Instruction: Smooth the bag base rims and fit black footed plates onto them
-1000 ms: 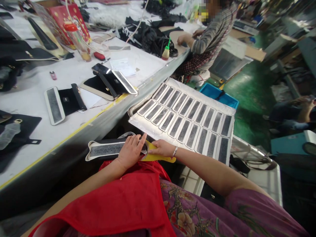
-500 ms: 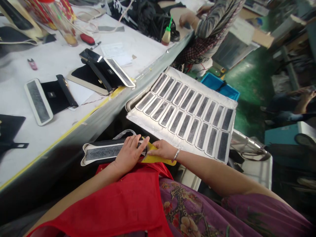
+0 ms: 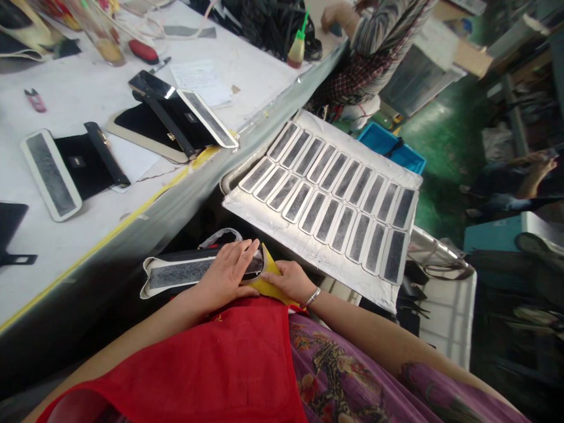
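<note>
A dark bag (image 3: 176, 258), with a long grey panel edged in cream on its upper face, lies in front of my red apron. My left hand (image 3: 227, 273) rests across the panel's right part, fingers stretched out and thumb apart on the near side. Between thumb and fingers, my right hand (image 3: 293, 282) pinches a thin yellow sheet (image 3: 271, 288), bent upward against the bag's right end. The panel's middle is covered by my left hand. A clear, loop-shaped strap or handle (image 3: 220, 235) sticks out behind the bag.
To the right, a silver board (image 3: 343, 264) bears two rows of grey, cream-edged panels. On the white table (image 3: 145, 229) are two opened black bag pieces (image 3: 83, 164), pink snips (image 3: 35, 101) and a green-tipped bottle (image 3: 296, 50). A co-worker's sleeve (image 3: 379, 35) is beyond.
My right hand has shifted slightly right and down with the yellow sheet, which now stands more upright at the bag's end. My left thumb has spread lower. The view has shifted a little.
</note>
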Available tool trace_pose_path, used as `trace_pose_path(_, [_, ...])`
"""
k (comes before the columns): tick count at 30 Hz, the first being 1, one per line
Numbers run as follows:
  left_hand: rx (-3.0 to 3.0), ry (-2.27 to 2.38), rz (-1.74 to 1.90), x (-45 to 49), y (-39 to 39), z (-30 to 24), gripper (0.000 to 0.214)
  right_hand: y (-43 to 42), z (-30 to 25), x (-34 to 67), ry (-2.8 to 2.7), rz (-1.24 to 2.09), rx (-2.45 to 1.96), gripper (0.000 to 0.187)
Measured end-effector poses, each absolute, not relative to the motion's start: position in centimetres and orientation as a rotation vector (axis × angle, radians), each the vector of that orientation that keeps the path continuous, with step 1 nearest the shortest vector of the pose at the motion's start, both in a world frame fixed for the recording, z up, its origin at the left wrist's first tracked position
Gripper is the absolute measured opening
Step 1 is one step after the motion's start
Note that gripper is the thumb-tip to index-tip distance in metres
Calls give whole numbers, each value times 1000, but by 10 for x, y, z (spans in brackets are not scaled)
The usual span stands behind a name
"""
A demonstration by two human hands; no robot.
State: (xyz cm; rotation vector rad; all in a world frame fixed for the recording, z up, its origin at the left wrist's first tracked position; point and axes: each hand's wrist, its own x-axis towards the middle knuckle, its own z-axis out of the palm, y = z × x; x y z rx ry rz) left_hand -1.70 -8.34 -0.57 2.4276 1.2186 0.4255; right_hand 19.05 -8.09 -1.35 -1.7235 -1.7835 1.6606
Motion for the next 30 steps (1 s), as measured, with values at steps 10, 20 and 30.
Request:
trace_pose_path(10, [2462, 1197, 391, -18, -81, -9, 97, -93, -10, 188, -1754, 1626, -1735, 33])
trace_pose_path(20, [2534, 1646, 235, 24, -81, -1, 76, -93, -13, 189, -1652, 1686, -1843, 31])
trace_pose_path(30, [2454, 1740, 214, 31, -67, -4, 48, -63, -8, 191, -1721, 1733, -1885, 32])
